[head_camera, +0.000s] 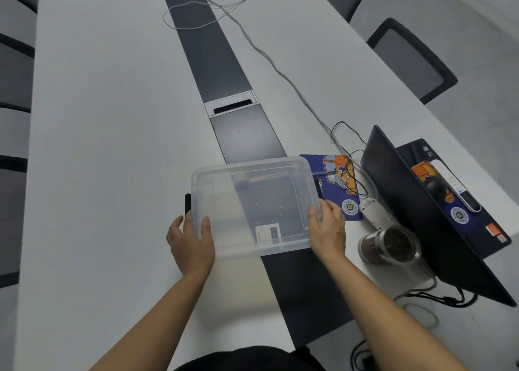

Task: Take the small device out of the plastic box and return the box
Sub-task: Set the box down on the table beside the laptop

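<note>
Plastic box [254,205] gripped at near corners by left hand [192,242] and right hand [327,230]. Small black device [187,204], half hidden behind box's left wall. White table [112,117].

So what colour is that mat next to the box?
The mat is dark blue with an orange cartoon picture and a round white-green badge, seen in the head view.

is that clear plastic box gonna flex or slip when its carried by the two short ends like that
The plastic box looks thin-walled and nearly empty, so probably light with some flex. Left hand and right hand hook over its rim, which should limit slipping on the smooth plastic.
</note>
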`<state>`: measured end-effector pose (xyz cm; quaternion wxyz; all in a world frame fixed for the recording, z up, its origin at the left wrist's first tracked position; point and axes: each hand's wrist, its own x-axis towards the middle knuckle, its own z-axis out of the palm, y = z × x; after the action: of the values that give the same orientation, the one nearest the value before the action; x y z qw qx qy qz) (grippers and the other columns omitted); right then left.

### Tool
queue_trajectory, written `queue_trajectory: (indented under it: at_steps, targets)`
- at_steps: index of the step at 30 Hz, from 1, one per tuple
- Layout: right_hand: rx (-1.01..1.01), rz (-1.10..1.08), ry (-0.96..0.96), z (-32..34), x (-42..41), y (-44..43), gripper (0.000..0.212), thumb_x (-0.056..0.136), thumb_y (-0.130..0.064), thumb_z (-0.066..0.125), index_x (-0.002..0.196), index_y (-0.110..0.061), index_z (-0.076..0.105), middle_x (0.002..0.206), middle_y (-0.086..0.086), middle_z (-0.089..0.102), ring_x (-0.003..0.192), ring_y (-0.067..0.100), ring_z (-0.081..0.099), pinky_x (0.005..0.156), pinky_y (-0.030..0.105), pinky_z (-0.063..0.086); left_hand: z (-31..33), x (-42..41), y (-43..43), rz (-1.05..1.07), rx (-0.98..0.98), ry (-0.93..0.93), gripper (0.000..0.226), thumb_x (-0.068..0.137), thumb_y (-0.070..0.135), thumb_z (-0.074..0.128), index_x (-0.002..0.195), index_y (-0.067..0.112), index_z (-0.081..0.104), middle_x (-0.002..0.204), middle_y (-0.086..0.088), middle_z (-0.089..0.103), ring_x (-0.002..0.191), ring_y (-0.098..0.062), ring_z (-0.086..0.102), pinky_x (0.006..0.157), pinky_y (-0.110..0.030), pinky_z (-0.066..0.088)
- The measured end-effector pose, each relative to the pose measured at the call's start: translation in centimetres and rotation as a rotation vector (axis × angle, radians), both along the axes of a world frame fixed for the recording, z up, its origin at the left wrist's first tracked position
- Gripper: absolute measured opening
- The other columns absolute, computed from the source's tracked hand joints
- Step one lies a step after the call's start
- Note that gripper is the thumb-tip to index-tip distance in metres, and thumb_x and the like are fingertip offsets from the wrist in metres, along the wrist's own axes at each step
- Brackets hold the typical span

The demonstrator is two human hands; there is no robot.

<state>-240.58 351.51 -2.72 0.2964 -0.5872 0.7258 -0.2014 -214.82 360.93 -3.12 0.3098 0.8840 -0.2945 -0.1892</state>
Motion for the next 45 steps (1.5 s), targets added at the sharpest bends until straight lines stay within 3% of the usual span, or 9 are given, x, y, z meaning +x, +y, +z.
queue_trajectory:
  at_steps: [8,12,17,22,26,30,35,41,45]
  targets:
    - [-0.037,-0.129,-0.173,1.9,-1.7,4.7,0.040,0.100,-0.034,0.042,0.137,-0.018,0.049,0.125,0.000,0.048,0.112,0.017,0.050,0.092,0.032,0.043,4.6,-3.0,3.4,0.041,-0.253,0.130,0.032,0.096,0.019,0.057,0.125,0.007,0.056,0.116,-0.004,0.056,0.098,-0.021,0.056,0.081,-0.029,0.043]
    - [-0.025,-0.319,-0.246,1.7,-3.8,9.0,0.037,0.097,-0.027,0.045,0.132,-0.015,0.046,0.122,0.003,0.055,0.110,0.022,0.054,0.088,0.038,0.045,5.1,-6.6,6.3,0.022,-0.309,0.289,0.020,0.095,0.009,0.055,0.112,0.015,0.045,0.096,-0.004,0.057,0.081,-0.024,0.058,0.069,-0.032,0.048]
    - [0.034,-0.436,-0.191,-0.4,-8.0,14.1,0.040,0.097,-0.046,0.046,0.116,-0.010,0.046,0.104,0.007,0.056,0.092,0.027,0.057,0.070,0.034,0.040,3.0,-9.2,10.1,-0.182,-0.182,0.329,0.028,0.093,0.009,0.056,0.095,0.032,0.042,0.086,-0.005,0.058,0.069,-0.025,0.057,0.063,-0.032,0.046]
    - [0.117,-0.399,-0.100,-3.5,-10.9,18.7,0.057,0.095,-0.054,0.045,0.123,-0.004,0.046,0.117,0.013,0.056,0.106,0.029,0.056,0.084,0.035,0.044,0.2,-10.1,14.6,-0.339,0.030,0.333,0.023,0.092,0.013,0.059,0.092,0.029,0.043,0.081,-0.002,0.059,0.066,-0.021,0.059,0.058,-0.025,0.045]
    - [0.204,-0.272,0.011,-5.1,-10.7,20.7,0.060,0.094,-0.047,0.049,0.136,-0.003,0.045,0.137,0.015,0.043,0.122,0.030,0.048,0.096,0.034,0.040,-2.1,-9.4,17.4,-0.332,0.203,0.296,0.012,0.093,0.018,0.057,0.100,0.022,0.049,0.092,-0.005,0.062,0.074,-0.023,0.062,0.064,-0.031,0.048]
    - [0.276,-0.086,0.191,-6.6,-9.1,20.3,0.063,0.094,-0.047,0.049,0.144,-0.009,0.042,0.151,0.012,0.027,0.138,0.029,0.026,0.109,0.044,0.033,-4.5,-7.0,17.6,-0.329,0.377,0.256,0.049,0.096,0.021,0.051,0.143,0.007,0.045,0.129,-0.014,0.051,0.101,-0.026,0.061,0.091,-0.041,0.051]
    - [0.335,0.000,0.279,-6.8,-7.0,18.6,0.065,0.094,-0.042,0.049,0.149,-0.013,0.034,0.159,0.014,0.016,0.146,0.030,0.007,0.114,0.050,0.022,-4.4,-5.2,16.6,-0.363,0.430,0.290,0.055,0.096,0.023,0.049,0.148,0.005,0.041,0.142,-0.020,0.043,0.117,-0.031,0.056,0.103,-0.041,0.044]
    - [-0.087,-0.025,0.078,-1.5,-3.5,14.4,0.057,0.094,-0.037,0.052,0.144,-0.011,0.041,0.151,0.012,0.032,0.142,0.028,0.024,0.114,0.044,0.025,0.8,-4.0,11.8,-0.152,0.007,-0.043,0.053,0.100,0.032,0.046,0.145,0.005,0.039,0.149,-0.018,0.035,0.139,-0.032,0.033,0.111,-0.047,0.033]
    - [-0.351,0.111,0.109,1.8,-0.7,10.2,0.037,0.092,-0.030,0.056,0.126,-0.014,0.055,0.139,0.010,0.043,0.133,0.025,0.036,0.109,0.039,0.030,2.0,-1.8,8.0,-0.507,-0.056,-0.334,0.056,0.096,0.046,0.045,0.140,0.012,0.050,0.154,-0.020,0.032,0.145,-0.035,0.026,0.113,-0.051,0.028]
